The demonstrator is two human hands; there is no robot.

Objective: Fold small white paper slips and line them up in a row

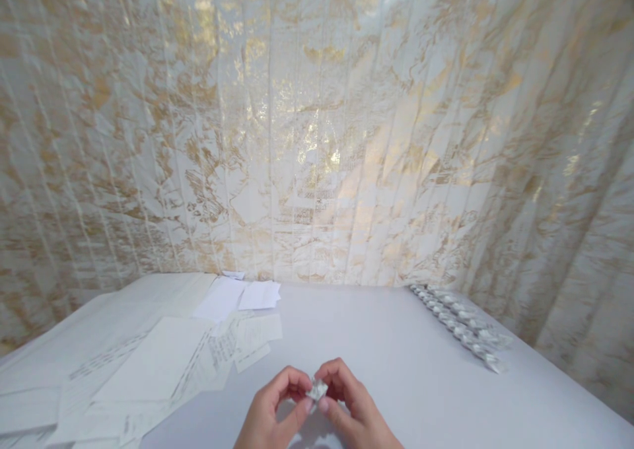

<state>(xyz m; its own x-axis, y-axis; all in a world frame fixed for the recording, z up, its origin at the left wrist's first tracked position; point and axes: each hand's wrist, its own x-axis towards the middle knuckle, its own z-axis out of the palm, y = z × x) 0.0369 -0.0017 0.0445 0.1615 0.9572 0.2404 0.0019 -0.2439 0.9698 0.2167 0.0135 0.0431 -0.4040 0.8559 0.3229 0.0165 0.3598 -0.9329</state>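
Between the fingertips of both hands is a small folded piece of paper (317,389), whitish with grey print-like marks. My left hand (278,406) pinches its left side with thumb and fingers. My right hand (352,406) is closed on its right side in the same way. Both hands are low in the middle of the view, just over the white table (361,333). On the right of the table lie rows of similar small folded paper pieces (458,327), lined up close together. Their exact folds are too small to make out.
Loose paper sheets (153,356), some printed, overlap across the left side of the table. Smaller white slips (259,295) lie near the back edge. A white and gold patterned curtain (317,138) hangs behind the table.
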